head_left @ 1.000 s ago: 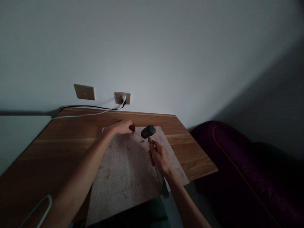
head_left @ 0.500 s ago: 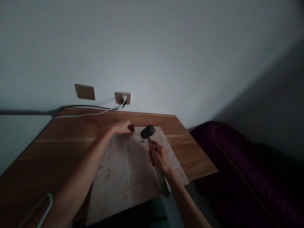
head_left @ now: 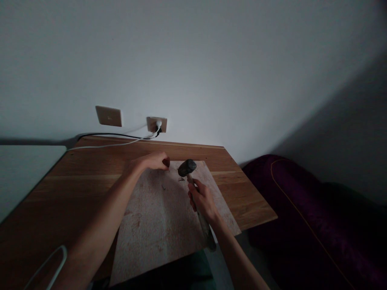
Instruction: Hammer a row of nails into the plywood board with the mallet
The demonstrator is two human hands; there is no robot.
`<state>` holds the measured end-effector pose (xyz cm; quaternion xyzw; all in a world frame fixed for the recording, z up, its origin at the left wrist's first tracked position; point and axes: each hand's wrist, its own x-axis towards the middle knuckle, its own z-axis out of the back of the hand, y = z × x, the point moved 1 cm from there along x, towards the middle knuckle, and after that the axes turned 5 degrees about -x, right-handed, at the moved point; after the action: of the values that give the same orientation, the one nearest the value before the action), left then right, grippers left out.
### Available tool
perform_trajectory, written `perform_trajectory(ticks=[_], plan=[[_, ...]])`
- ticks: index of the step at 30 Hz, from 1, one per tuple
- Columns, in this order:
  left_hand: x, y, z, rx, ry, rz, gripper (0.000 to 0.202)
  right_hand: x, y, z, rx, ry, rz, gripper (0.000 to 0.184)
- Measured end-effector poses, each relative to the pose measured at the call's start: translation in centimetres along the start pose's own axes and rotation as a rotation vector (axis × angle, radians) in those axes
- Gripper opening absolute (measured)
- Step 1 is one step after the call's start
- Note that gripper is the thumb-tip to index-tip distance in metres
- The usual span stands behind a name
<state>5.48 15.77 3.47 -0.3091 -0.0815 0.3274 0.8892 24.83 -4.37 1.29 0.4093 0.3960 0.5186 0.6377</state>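
One right hand [head_left: 204, 200] grips one hammer [head_left: 186, 167] above one board [head_left: 157, 229].

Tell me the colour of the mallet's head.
The mallet head is dark grey, almost black, seen best in the head view.

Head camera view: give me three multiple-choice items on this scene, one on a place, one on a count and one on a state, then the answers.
1. Where does the pale speckled board lie?
A. On the floor
B. On the wooden table top
C. On a stool

2. How many cables run from the wall socket?
A. One
B. Two
C. Four

3. What is the right hand doing?
A. Gripping the handle of a hammer
B. Lying flat on the board
C. Pressing the wall socket

Answers:
1. B, the board rests on the table top and juts past its near edge.
2. B, a white cable and a black cable lead away.
3. A, its fingers wrap the wooden handle below the dark head.
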Motion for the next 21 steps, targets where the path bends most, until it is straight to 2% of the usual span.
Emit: perform_trajectory(ticks=[12, 16, 21], plan=[[0.5, -1.3, -1.3, -0.003, -0.031, -0.027, 0.011, 0.1, 0.2, 0.0, 0.006, -0.012, 0.003, 0.039], [0.2, -0.9, -1.4, 0.010, -0.040, -0.057, 0.011, 0.1, 0.1, -0.1, 0.019, -0.008, 0.003, 0.039], [-1.2, -0.4, -3.2, -0.054, -0.205, -0.062, 0.020, 0.1, 0.3, -0.2, 0.038, 0.008, 0.017, 0.039]])
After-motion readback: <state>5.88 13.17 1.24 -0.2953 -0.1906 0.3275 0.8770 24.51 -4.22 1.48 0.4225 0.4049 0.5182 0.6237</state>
